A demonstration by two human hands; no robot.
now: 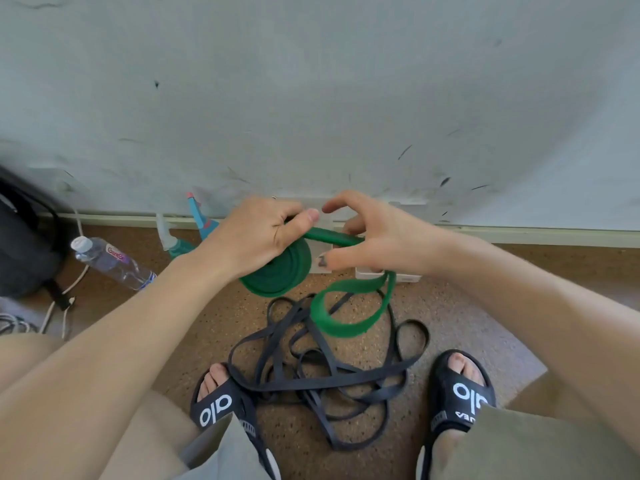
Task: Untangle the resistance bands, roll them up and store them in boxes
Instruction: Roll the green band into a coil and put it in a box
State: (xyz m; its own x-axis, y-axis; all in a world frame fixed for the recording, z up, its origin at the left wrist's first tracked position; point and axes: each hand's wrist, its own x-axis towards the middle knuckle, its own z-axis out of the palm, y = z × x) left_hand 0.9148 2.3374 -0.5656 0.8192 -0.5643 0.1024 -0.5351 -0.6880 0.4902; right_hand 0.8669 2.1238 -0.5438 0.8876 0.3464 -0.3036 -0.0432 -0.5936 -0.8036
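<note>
Hands meet above the floor, both forearms reaching forward from the lower corners of the view. The left hand (258, 233) is clenched around a green resistance band (280, 271), thumb pressing on top of the flat spiral it has been wound into, the coil tilted and hanging just below the palm. The right hand (374, 237) has its fingers spread and curled, thumb and fingertips pinching the band's straight stretch that runs from the coil across to it. From that hand the unrolled part of the green band drops in a loose loop, hanging above a tangle of black resistance bands (329, 372) sprawled on the speckled brown floor (467, 306) between two feet in black slides (460, 393). Behind the hands, white boxes (388, 275) sit against the skirting of a scuffed pale wall (311, 98), mostly hidden. Bare floor lies right of the tangle. Left, a plastic water bottle (110, 263), spray bottles (197, 223), a white cable and a dark bag (24, 237) crowd the wall edge.
</note>
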